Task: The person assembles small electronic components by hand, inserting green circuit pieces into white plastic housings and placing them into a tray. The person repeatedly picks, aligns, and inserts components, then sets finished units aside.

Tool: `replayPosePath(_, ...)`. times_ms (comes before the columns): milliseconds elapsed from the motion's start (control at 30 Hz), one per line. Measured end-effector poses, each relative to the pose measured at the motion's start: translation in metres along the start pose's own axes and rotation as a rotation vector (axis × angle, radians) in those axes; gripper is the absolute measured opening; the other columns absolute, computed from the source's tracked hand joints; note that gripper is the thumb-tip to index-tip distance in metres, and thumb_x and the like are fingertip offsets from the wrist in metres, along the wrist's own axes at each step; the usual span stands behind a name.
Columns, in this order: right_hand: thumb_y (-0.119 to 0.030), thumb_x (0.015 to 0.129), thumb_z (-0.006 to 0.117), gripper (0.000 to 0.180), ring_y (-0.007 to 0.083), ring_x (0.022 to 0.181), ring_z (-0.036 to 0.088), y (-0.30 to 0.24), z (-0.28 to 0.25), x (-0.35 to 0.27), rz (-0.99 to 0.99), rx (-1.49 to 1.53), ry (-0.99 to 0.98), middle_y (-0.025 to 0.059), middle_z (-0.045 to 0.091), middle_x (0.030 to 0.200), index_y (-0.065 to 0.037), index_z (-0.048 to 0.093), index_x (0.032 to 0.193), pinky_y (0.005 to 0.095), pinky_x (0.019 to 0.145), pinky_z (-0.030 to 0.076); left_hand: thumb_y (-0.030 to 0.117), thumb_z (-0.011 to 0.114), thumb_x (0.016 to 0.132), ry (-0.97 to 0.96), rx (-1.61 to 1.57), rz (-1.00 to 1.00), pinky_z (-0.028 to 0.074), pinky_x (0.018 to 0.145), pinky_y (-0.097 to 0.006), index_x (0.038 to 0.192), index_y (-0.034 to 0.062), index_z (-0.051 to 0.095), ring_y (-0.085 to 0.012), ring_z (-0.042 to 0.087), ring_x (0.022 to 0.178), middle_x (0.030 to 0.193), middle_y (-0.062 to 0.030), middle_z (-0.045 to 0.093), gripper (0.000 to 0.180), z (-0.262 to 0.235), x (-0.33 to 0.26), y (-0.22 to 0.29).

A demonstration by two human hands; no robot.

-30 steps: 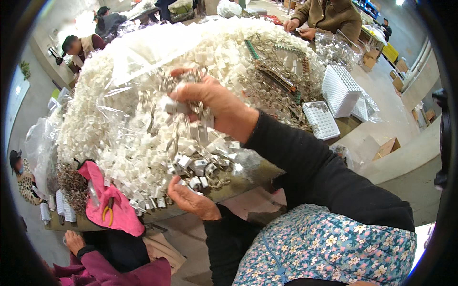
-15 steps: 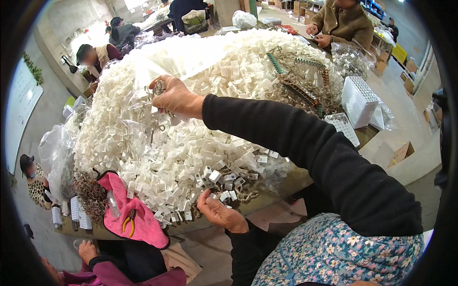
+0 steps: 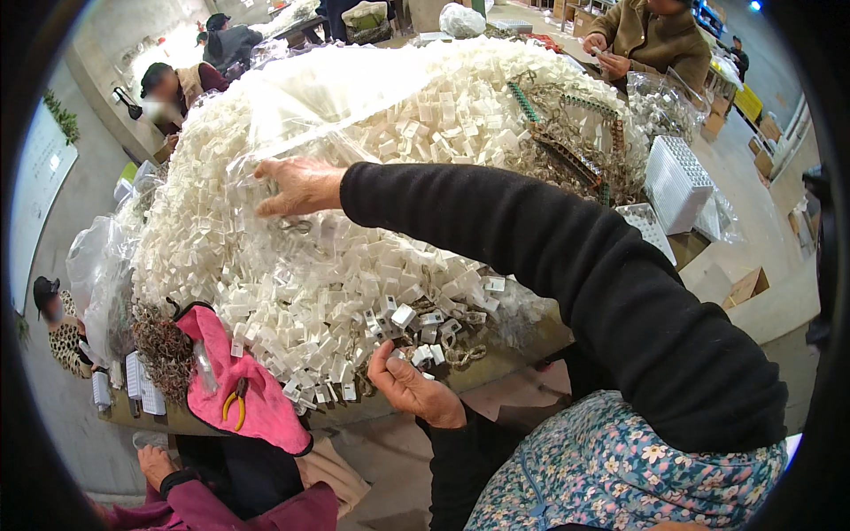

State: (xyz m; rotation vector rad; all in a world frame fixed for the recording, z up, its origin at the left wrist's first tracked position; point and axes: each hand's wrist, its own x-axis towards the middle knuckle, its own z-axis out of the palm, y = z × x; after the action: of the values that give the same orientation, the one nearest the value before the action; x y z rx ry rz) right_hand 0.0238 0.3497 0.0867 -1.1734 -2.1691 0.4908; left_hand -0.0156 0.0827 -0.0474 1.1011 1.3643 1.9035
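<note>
My right hand (image 3: 299, 188) reaches over the middle of a large heap of small white plastic pieces (image 3: 177, 239), its fingers apart and nothing between them. Thin clear plastic film (image 3: 266, 150) lies around its fingertips. Just below the palm sit a few dull metal loops (image 3: 299, 227), partly covered. At the heap's front edge my left hand (image 3: 414, 389) is curled, palm up. Its thumb and forefinger close on a small white piece (image 3: 398, 355), beside several white pieces with metal parts (image 3: 429, 354).
A pink cloth (image 3: 212, 354) with yellow-handled pliers (image 3: 235, 405) hangs over the front left edge, beside tangled brown metal parts (image 3: 164, 350). Green and brown strips (image 3: 567, 150) lie at the right of the heap, near stacked white trays (image 3: 677, 181). Co-workers sit around; one's hand (image 3: 157, 465) is at lower left.
My right hand has opened and let go of a bunch of metal loops, shifting slightly left and down. My left hand stays at the front edge. The view has shifted slightly.
</note>
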Motion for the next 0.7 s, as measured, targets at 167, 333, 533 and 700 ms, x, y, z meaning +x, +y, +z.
replayPosePath(167, -0.049, 0.085, 0.055, 0.042, 0.0300, 0.086, 0.064, -0.021, -0.035, 0.000, -0.024, -0.256, -0.051, 0.0132, 0.068, 0.088, -0.011, 0.071, 0.092, 0.0421, 0.078, 0.048, 0.026, 0.040, 0.101, 0.016, 0.014, -0.012, 0.039, 0.083, -0.028, 0.106, -0.0019, 0.053, -0.0156, 0.048, 0.092, 0.101, -0.0075, 0.050, 0.031, 0.001, 0.000, 0.000)
replayPosePath(333, -0.028, 0.089, 0.061, 0.023, 0.0174, 0.065, 0.063, -0.046, -0.067, -0.036, -0.187, -0.074, 0.127, 0.0090, 0.067, 0.071, -0.007, 0.071, 0.086, 0.0335, 0.063, 0.049, 0.023, 0.044, 0.100, 0.014, 0.041, 0.022, 0.039, 0.081, -0.026, 0.108, -0.0013, 0.053, -0.0134, 0.048, 0.089, 0.100, -0.0060, 0.052, 0.027, 0.003, 0.002, 0.002)
replayPosePath(533, -0.023, 0.084, 0.063, 0.019, 0.0219, 0.069, 0.067, -0.049, -0.071, -0.154, -0.208, 0.106, -0.004, 0.0102, 0.070, 0.079, -0.007, 0.072, 0.089, 0.0318, 0.064, 0.051, 0.018, 0.052, 0.097, 0.100, 0.068, 0.001, 0.044, 0.070, -0.024, 0.106, -0.0012, 0.056, -0.0117, 0.051, 0.080, 0.097, -0.0061, 0.056, 0.022, 0.005, 0.001, -0.004)
replayPosePath(700, -0.022, 0.082, 0.065, 0.013, 0.0259, 0.068, 0.066, -0.044, -0.060, -0.235, -0.120, 0.114, -0.042, 0.0089, 0.068, 0.074, -0.010, 0.070, 0.084, 0.0347, 0.061, 0.051, 0.016, 0.055, 0.095, 0.147, 0.063, -0.079, 0.045, 0.066, -0.022, 0.103, -0.0005, 0.057, -0.0100, 0.052, 0.077, 0.091, -0.0043, 0.057, 0.018, 0.003, 0.007, 0.000)
